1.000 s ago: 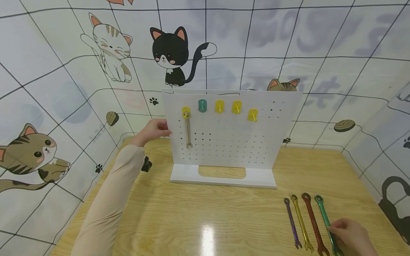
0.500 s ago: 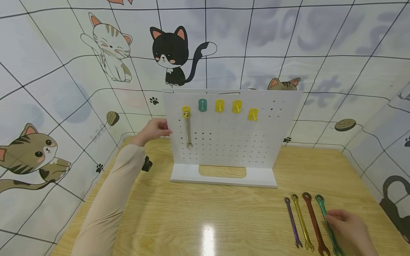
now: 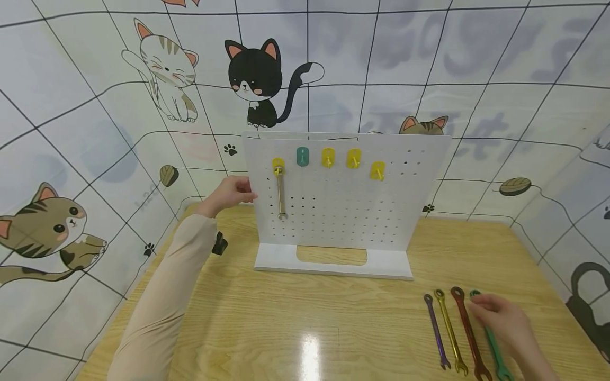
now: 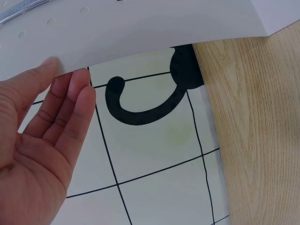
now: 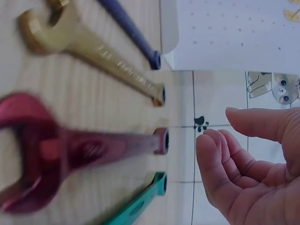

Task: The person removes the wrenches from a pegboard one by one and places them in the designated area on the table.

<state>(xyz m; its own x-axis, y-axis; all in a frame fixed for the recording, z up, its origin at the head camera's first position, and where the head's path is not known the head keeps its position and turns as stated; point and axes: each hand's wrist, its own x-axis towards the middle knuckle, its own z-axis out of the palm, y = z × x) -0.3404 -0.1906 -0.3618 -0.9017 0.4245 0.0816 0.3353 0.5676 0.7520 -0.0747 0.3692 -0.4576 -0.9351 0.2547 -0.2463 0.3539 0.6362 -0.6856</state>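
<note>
My left hand pinches the left edge of a white pegboard, its thumb on the front face and its fingers behind. A silver combination wrench hangs from the leftmost yellow hook on the board. At the lower right, my right hand hovers over the green wrench, covering part of its shaft. Seen from the right wrist, a gap parts thumb from curved fingers, with nothing between them. Beside the green wrench lie a red wrench, a gold wrench and a purple wrench.
Along the board's upper part sit a teal hook and several yellow hooks, one of them a yellow hook placed lower at the right. The board's white base rests on a wooden table. A cat-patterned curtain surrounds the back and sides.
My right hand has moved up along the green wrench, from its lower shaft toward its ring end. The left hand has stayed at the board's edge.
</note>
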